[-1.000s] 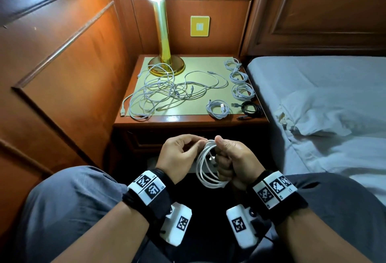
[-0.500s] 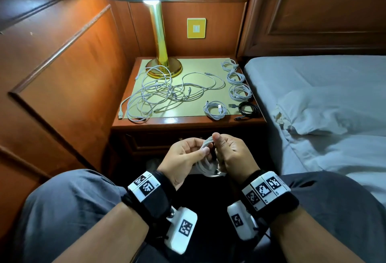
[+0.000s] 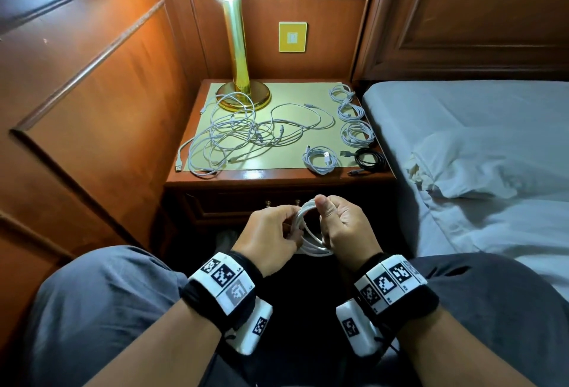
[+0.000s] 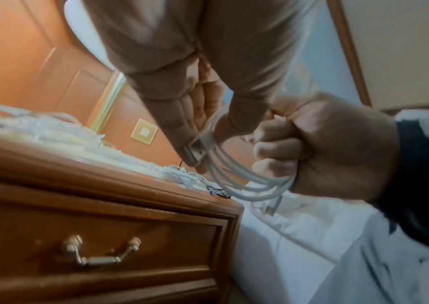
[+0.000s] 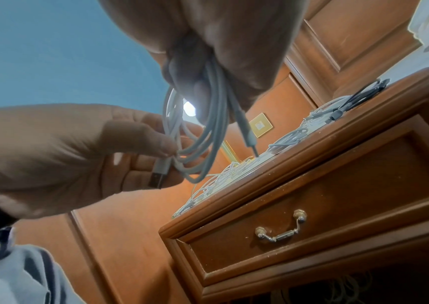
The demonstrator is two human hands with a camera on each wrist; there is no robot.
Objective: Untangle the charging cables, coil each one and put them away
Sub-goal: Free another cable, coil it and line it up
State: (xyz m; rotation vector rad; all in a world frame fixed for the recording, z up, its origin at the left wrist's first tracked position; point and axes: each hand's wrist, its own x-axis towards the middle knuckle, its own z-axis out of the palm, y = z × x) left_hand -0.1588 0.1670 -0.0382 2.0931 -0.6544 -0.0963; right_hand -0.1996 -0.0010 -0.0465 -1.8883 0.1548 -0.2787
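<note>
Right hand (image 3: 345,226): fist closed around the white cable coil (image 3: 308,232).
Left hand (image 3: 271,236): pinches the USB plug (image 5: 159,171) against the loops.
Relation: plug on the coil's left side, nearest the left hand.

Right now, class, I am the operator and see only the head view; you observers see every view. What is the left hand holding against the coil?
Observer: The left hand pinches the flat USB plug against the coiled white cable.
Operator: And the other end?
Observer: The slim plug hangs free below the right hand.
Operator: How does the right hand grip?
Observer: Its fingers are curled round the loops in a fist.
</note>
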